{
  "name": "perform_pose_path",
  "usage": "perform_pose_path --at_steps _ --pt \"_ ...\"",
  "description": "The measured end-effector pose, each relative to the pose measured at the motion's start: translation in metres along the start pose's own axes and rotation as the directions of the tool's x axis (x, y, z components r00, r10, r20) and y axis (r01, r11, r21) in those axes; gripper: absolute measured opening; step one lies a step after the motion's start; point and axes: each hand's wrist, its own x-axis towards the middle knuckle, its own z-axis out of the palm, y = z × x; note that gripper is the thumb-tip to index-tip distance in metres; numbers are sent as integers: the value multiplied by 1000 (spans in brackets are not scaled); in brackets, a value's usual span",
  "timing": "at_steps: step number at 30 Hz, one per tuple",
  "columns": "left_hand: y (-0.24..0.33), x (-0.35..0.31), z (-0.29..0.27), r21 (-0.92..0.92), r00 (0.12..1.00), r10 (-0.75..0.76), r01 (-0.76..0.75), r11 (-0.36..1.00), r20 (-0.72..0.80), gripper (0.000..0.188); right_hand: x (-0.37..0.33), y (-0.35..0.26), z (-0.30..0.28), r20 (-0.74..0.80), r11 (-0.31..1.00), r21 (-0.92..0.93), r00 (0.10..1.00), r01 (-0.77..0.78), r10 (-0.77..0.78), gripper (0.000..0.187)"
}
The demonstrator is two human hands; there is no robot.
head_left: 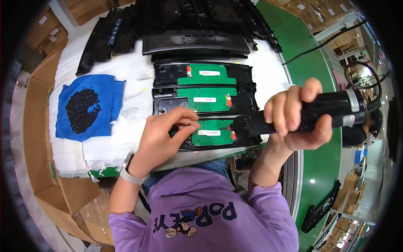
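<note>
The main risk is at the tool [329, 111]: its nose sits over the right end of the front panel [247, 143], close beside the connector [233, 135], so a slip or tilt could scrape that or the green board [210, 141]. A tug on the cable [373, 105] could cause it. The black bits [84, 111], probably screws, lie loose on the cloth [114, 96] near the bench's left edge; a sleeve could scatter them.

The right hand [296, 115] is raised over the bench's near edge, fingers wrapped round the tool, which points left. The left hand [161, 136] arches over the front panel's left end, thumb and forefinger drawn near each other; whether they meet or pinch anything, I cannot tell.
</note>
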Motion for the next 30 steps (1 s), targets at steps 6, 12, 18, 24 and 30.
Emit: perform_pose_path --at_steps 6,12,18,24,30 --pt "-5 0 0 70 993 119 -120 990 19 9 -7 8 0 -124 972 -206 988 -116 92 42" --pt "-3 1 -4 98 987 136 -143 985 82 6 -6 14 6 -130 944 -294 985 -150 116 38" --pt "-5 -1 -2 23 990 132 -133 991 55 7 -5 24 18 -117 947 -261 980 -188 163 36" --pt "-4 -4 1 -56 997 64 -63 996 33 10 -8 21 27 -149 940 -277 976 -197 160 34" --pt "-4 -4 -1 -41 995 92 -91 995 41 9 -4 14 18 -73 941 -270 978 -206 193 39"
